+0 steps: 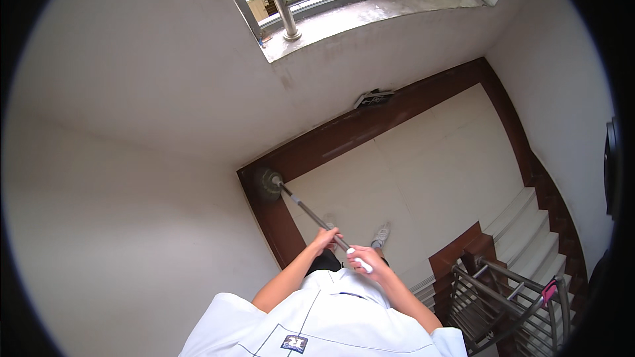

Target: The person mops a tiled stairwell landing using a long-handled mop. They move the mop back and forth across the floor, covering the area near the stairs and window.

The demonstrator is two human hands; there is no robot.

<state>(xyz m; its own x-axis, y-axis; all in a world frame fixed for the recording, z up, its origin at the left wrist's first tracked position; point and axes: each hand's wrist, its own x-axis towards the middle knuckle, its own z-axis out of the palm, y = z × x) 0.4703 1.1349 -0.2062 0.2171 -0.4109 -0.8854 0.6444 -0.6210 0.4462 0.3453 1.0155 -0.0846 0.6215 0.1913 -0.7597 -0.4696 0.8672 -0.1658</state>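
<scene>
Both of my hands grip the handle of a mop [311, 214]. My left hand [326, 238] is wrapped around the grey metal pole partway down. Closer to my body, my right hand [369, 261] closes around the white end grip [359, 260]. The round mop head [271, 182], blurred and greyish, rests on the dark red-brown floor border [268, 218] in the corner where two walls meet. My white shoes [381, 234] stand on the pale floor tiles [412, 173], the left one partly behind the pole.
Steps [526, 218] descend at the right beside a metal stair railing [486, 282] with a pink item [549, 291] on it. A dark sign box [375, 98] sits low against the far wall. Above it is a window sill [357, 19] with a metal guard rail [280, 2].
</scene>
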